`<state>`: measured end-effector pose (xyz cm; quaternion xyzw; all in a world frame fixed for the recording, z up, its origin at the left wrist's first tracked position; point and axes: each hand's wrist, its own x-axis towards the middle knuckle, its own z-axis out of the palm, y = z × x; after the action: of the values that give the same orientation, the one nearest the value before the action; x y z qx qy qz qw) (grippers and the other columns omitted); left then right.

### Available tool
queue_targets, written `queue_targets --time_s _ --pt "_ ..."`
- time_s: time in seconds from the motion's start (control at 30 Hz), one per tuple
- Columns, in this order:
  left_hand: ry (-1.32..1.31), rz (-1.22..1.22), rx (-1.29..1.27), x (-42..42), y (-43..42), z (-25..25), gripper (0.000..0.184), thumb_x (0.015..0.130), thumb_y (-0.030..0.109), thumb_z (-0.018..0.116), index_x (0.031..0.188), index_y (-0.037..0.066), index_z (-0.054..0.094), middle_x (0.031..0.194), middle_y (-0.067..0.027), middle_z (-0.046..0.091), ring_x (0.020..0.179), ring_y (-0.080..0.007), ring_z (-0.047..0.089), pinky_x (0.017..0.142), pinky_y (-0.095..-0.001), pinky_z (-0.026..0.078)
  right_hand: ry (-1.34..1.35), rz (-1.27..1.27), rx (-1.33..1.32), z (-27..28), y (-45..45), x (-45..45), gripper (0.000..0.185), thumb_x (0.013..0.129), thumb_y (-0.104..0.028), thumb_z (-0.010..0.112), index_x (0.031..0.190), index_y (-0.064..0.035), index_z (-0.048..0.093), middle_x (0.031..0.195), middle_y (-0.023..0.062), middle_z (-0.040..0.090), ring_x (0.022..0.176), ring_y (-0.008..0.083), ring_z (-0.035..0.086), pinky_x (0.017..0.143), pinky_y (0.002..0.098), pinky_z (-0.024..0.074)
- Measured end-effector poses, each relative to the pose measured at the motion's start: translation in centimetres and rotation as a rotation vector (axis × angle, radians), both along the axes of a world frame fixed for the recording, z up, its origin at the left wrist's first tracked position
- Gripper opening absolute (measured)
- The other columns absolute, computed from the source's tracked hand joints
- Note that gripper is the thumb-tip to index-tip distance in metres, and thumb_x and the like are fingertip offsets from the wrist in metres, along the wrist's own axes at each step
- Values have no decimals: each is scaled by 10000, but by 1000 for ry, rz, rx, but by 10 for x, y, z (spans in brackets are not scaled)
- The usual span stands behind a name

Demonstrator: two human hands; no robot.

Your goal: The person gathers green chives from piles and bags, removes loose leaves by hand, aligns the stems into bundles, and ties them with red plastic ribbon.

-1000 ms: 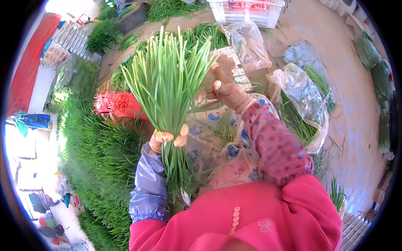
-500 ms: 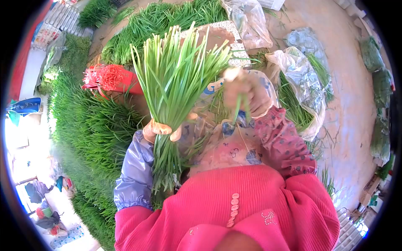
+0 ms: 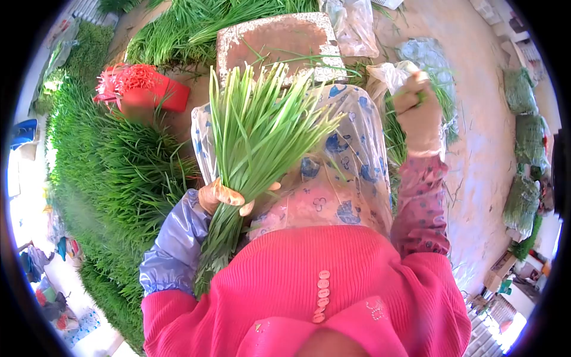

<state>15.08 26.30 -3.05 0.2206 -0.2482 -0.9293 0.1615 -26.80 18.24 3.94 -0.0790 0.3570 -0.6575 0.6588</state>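
My left hand (image 3: 225, 196), in a pale glove, is wrapped round a thick bunch of green chives (image 3: 253, 128). The pale cut ends fan out upward, away from me, and the leafy tips hang down by my left sleeve. Off to the right, my right hand (image 3: 419, 110) is raised with its fingers closed. A little green shows between those fingers, seemingly chive scraps. Beneath that hand lies a clear plastic bag (image 3: 386, 76) with loose chives (image 3: 395, 140) beside it. A patterned plastic apron (image 3: 351, 149) covers my lap.
A worn, low board or stool top (image 3: 276, 41) with stray blades stands ahead. Left of it are a red box with red ties (image 3: 154, 89) and a large mass of chives (image 3: 113, 172). More chives (image 3: 178, 33) lie at the back. Bagged bundles (image 3: 529, 140) line the far right.
My right hand has swung right, from beside the bunch to above the plastic bag; the strands hanging from it no longer show. My left hand still grips the bunch, and the view has shifted.
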Motion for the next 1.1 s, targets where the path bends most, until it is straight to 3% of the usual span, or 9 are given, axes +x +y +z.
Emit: queue_targets --time_s 0.23,0.4,0.47,0.67,0.8,0.87,0.97,1.03,1.1 --pt "8 7 -49 -8 -7 4 789 734 133 769 1396 -1 361 1366 -264 451 618 -181 578 512 -258 450 1761 517 -279 20 34 121 290 847 -231 630 1074 -52 616 662 137 581 613 289 603 596 398 466" --pt "-42 -64 -155 -9 -1 7 738 750 146 761 1370 -4 389 1304 -255 508 628 -184 584 515 -265 451 1942 431 -463 -5 19 107 163 869 -166 563 954 -32 603 678 147 613 637 288 628 575 386 473" --pt "8 -68 -201 -13 1 9 713 765 164 754 1359 -13 403 1254 -241 543 629 -177 585 525 -288 459 1103 321 99 -1 13 94 144 877 -144 532 910 -30 612 672 86 616 588 192 607 526 333 465" --pt "122 -116 -172 0 0 -14 644 763 90 747 1326 -13 452 1276 -227 544 634 -161 611 484 -265 473 1102 -142 139 14 37 -19 184 918 -167 489 886 -32 611 685 29 581 527 114 489 478 261 398" --pt "228 -14 -94 12 1 -28 684 812 9 681 1414 32 355 1265 -264 525 630 -157 584 478 -232 456 1706 457 638 -25 118 -119 249 890 -222 542 843 1 641 724 120 646 672 153 632 596 315 494" --pt "166 -189 151 30 -2 -55 701 832 -32 642 1449 59 322 1097 -238 598 581 -111 551 431 -172 377 2597 1103 289 -117 202 -193 245 877 -227 553 852 -2 648 721 150 654 665 188 661 589 339 511" --pt "104 -146 33 19 -7 -27 702 780 167 722 1353 -72 394 1142 -254 605 550 -170 559 470 -266 426 2284 946 524 -83 240 -144 200 873 -208 554 869 -40 662 716 128 665 638 208 667 566 335 522" --pt "-9 -113 -126 22 -3 -24 665 782 141 700 1342 -78 414 1152 -244 611 537 -160 547 465 -266 418 1322 371 1029 -81 248 -131 187 880 -182 543 865 -40 663 718 96 666 631 175 655 536 319 513" --pt "-23 -53 -106 24 -3 -20 678 779 100 702 1369 -42 400 1243 -248 549 571 -169 548 471 -251 414 1347 164 950 -87 248 -139 192 882 -192 550 876 -35 660 741 84 667 646 156 645 528 310 503"
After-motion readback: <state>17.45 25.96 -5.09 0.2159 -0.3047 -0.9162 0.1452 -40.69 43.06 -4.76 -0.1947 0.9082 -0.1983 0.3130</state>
